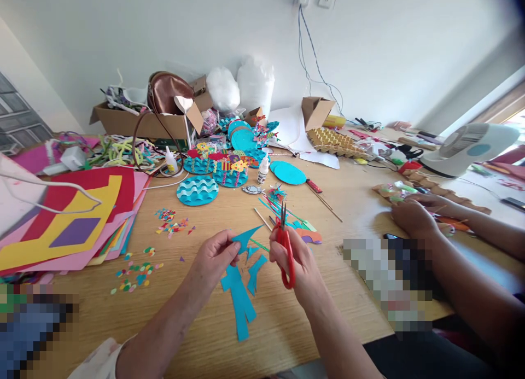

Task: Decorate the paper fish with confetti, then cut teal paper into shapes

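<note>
My left hand (218,254) pinches a pointed piece of blue craft foam or paper (247,236) between thumb and fingers. In my right hand (298,261) is a pair of red-handled scissors (285,248), its blades pointing up and away from me, apart from the blue piece. Below my hands lie several blue offcuts (240,302) on the wooden table. A thin green strip (259,245) shows between the two hands. Beyond the scissors are more coloured scraps (307,234), and a tinsel-like blue and red bit (276,193).
Coloured sheets (82,220) are stacked at left, near confetti dots (137,272). Glue bottles (263,170), wavy blue discs (197,190) and a cardboard box (139,122) stand farther back. At right, a co-worker's hands (414,217) handle small items near a white fan (470,146).
</note>
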`<state>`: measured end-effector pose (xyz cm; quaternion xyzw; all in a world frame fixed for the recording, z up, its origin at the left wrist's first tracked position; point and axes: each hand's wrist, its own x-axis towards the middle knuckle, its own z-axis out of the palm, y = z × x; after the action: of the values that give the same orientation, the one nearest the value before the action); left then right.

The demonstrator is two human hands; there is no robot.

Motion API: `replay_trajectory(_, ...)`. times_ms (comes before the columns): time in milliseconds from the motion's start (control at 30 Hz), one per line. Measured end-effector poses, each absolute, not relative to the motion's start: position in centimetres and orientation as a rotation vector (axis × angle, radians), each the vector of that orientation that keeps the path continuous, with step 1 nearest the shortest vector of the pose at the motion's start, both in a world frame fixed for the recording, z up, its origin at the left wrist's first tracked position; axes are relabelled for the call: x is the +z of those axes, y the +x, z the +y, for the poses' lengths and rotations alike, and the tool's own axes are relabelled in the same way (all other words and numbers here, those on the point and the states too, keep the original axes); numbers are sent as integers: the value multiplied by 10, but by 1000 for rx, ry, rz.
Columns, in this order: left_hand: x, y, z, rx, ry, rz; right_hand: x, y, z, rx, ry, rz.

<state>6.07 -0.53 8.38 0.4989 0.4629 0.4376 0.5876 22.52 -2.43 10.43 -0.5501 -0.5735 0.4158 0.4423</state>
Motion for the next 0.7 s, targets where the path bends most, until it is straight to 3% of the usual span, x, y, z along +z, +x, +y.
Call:
replay_trajectory(300,83,62,-4,1089,1007,962,88,225,-57,1232,-1491,-1747)
replay_trajectory(700,85,68,-8,1029,1030,874,85,217,-48,1154,-1448,-1826)
